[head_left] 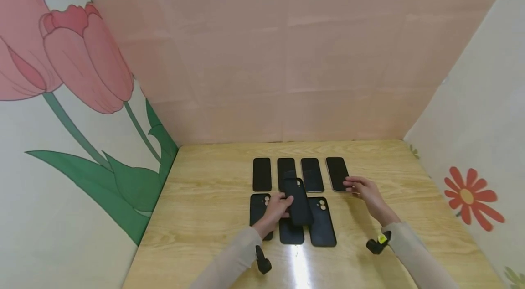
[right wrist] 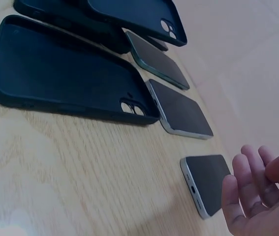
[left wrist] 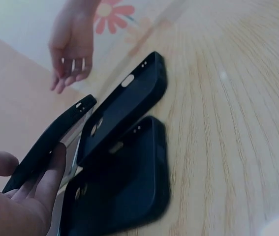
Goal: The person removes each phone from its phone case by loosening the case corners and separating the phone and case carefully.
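Note:
My left hand (head_left: 275, 211) grips a black phone case (head_left: 300, 209), thumb on one face and fingers on the other. The case is raised and tilted over the row of cases, its camera cutout toward the back. Beneath it lies a middle phone case (head_left: 291, 235), partly covered. To its right is another black phone case (head_left: 324, 227), hollow side up. My right hand (head_left: 366, 194) is at the right edge of the rightmost phone (head_left: 337, 174), a dark-screened one with a silver frame. In the right wrist view its fingers (right wrist: 247, 184) are loosely bent, holding nothing.
Three more dark-screened phones stand in the back row: a left phone (head_left: 262, 175), a second phone (head_left: 285, 167) partly hidden by the raised case, and a third phone (head_left: 312, 175). A left case (head_left: 257, 207) lies beside my left hand. A pink wall covering (head_left: 283, 111) borders the wooden table (head_left: 205, 198).

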`<state>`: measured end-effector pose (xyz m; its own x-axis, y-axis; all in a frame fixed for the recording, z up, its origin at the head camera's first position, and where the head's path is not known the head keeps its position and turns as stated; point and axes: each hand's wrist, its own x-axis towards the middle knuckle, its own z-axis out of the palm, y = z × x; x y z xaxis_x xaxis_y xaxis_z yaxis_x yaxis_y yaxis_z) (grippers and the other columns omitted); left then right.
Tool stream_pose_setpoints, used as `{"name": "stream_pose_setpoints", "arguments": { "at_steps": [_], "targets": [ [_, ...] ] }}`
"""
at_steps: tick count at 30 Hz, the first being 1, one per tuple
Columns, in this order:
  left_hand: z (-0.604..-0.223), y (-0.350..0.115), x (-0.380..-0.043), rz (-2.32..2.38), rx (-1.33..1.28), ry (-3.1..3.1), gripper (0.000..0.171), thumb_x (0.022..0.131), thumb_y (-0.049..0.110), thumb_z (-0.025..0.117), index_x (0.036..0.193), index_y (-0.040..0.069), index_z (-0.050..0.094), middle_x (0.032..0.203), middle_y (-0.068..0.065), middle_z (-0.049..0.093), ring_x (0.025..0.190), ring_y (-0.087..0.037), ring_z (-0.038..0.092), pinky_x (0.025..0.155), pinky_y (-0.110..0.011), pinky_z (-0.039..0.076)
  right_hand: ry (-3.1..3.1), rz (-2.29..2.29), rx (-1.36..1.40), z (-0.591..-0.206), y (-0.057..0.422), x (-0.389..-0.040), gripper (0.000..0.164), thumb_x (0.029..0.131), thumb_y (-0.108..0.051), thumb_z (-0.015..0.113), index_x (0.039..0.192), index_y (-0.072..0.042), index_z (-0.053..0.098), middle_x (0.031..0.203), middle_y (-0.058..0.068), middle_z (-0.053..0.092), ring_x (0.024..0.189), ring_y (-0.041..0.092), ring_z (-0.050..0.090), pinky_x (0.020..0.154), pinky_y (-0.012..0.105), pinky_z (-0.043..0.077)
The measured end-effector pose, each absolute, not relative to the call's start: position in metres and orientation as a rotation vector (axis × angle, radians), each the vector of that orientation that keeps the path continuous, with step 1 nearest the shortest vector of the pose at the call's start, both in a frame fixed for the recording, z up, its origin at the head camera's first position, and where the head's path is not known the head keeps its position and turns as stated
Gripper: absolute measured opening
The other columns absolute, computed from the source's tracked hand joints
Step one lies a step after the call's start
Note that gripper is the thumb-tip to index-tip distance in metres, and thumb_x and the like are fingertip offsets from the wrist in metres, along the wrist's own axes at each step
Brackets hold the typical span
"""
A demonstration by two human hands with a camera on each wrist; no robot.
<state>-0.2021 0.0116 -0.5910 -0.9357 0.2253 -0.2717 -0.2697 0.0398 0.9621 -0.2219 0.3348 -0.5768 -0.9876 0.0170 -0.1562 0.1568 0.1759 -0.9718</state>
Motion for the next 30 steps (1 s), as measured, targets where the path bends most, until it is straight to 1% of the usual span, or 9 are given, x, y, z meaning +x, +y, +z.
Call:
{"name": "stream_pose_setpoints", "arguments": {
  "at_steps": [4, 7, 8, 10, 13, 15, 21, 26, 30],
  "targets": [
    [-0.589, 0.025, -0.203, 1.968, -0.049, 1.922, 0.033, 0.103, 0.015, 0.054, 0.124, -0.010, 0.055, 0.103, -0.014, 0.067, 0.090, -0.027, 0.069, 0.076, -0.041, 0.058, 2.308, -1.988, 0.159, -0.581, 0.345, -0.219, 0.037, 0.108, -0.009, 0.036, 0.135, 0.015, 0.045, 0.120, 0.021, 0.065, 0.094, 0.015, 0.067, 0.086, 0.036, 0.055],
    [-0.587, 0.035, -0.205, 1.971, -0.015, 1.876, 0.025, 0.102, 0.011, 0.051, 0.115, -0.009, 0.058, 0.092, -0.008, 0.062, 0.084, -0.023, 0.068, 0.076, -0.041, 0.058, 2.305, -2.019, 0.154, -0.583, 0.354, -0.216, 0.037, 0.108, -0.009, 0.036, 0.135, 0.015, 0.046, 0.116, 0.015, 0.068, 0.093, 0.014, 0.067, 0.084, 0.033, 0.055],
    [-0.587, 0.038, -0.206, 1.966, 0.000, 1.872, 0.023, 0.102, 0.011, 0.051, 0.113, -0.008, 0.057, 0.090, -0.006, 0.060, 0.084, -0.022, 0.067, 0.076, -0.041, 0.058, 2.300, -2.038, 0.172, -0.584, 0.357, -0.215, 0.036, 0.108, -0.009, 0.037, 0.134, 0.013, 0.048, 0.113, 0.011, 0.069, 0.092, 0.014, 0.067, 0.083, 0.032, 0.055],
    [-0.586, 0.044, -0.206, 1.952, 0.039, 1.866, 0.017, 0.102, 0.011, 0.051, 0.102, -0.005, 0.056, 0.084, -0.004, 0.055, 0.081, -0.020, 0.066, 0.076, -0.040, 0.058, 2.288, -2.068, 0.173, -0.584, 0.363, -0.213, 0.032, 0.108, -0.009, 0.038, 0.130, 0.008, 0.052, 0.109, 0.005, 0.071, 0.092, 0.014, 0.068, 0.081, 0.029, 0.055],
    [-0.587, 0.051, -0.205, 1.949, 0.091, 1.862, 0.016, 0.102, 0.012, 0.053, 0.095, -0.002, 0.056, 0.083, -0.004, 0.056, 0.083, -0.021, 0.067, 0.074, -0.039, 0.058, 2.250, -2.122, 0.191, -0.585, 0.369, -0.210, 0.027, 0.107, -0.010, 0.039, 0.124, 0.000, 0.057, 0.105, 0.001, 0.072, 0.091, 0.014, 0.068, 0.080, 0.028, 0.055],
    [-0.587, 0.056, -0.203, 1.959, 0.112, 1.854, 0.018, 0.102, 0.012, 0.054, 0.091, -0.002, 0.056, 0.085, -0.005, 0.060, 0.084, -0.024, 0.069, 0.073, -0.039, 0.059, 2.233, -2.138, 0.206, -0.586, 0.372, -0.208, 0.026, 0.107, -0.010, 0.039, 0.125, -0.001, 0.057, 0.104, -0.001, 0.072, 0.090, 0.013, 0.068, 0.080, 0.029, 0.056],
    [-0.590, 0.076, -0.199, 1.985, 0.102, 1.793, 0.018, 0.102, 0.009, 0.055, 0.104, -0.006, 0.063, 0.090, -0.010, 0.067, 0.083, -0.024, 0.070, 0.072, -0.038, 0.059, 2.251, -2.102, 0.285, -0.584, 0.379, -0.206, 0.035, 0.108, -0.010, 0.035, 0.134, 0.010, 0.046, 0.102, -0.006, 0.071, 0.090, 0.010, 0.067, 0.084, 0.031, 0.055],
    [-0.593, 0.094, -0.193, 1.969, 0.068, 1.822, 0.022, 0.100, 0.008, 0.059, 0.114, -0.009, 0.064, 0.096, -0.013, 0.070, 0.089, -0.026, 0.070, 0.074, -0.039, 0.059, 2.257, -2.077, 0.345, -0.584, 0.383, -0.203, 0.040, 0.108, -0.009, 0.033, 0.140, 0.014, 0.039, 0.101, -0.009, 0.071, 0.091, 0.011, 0.067, 0.085, 0.032, 0.055],
    [-0.592, 0.099, -0.187, 1.947, 0.108, 1.875, 0.029, 0.098, 0.010, 0.062, 0.118, -0.011, 0.061, 0.100, -0.014, 0.070, 0.090, -0.023, 0.070, 0.073, -0.036, 0.059, 2.258, -2.071, 0.369, -0.585, 0.383, -0.202, 0.040, 0.108, -0.009, 0.033, 0.140, 0.013, 0.039, 0.102, -0.008, 0.071, 0.092, 0.012, 0.067, 0.086, 0.033, 0.055]
  ]
}}
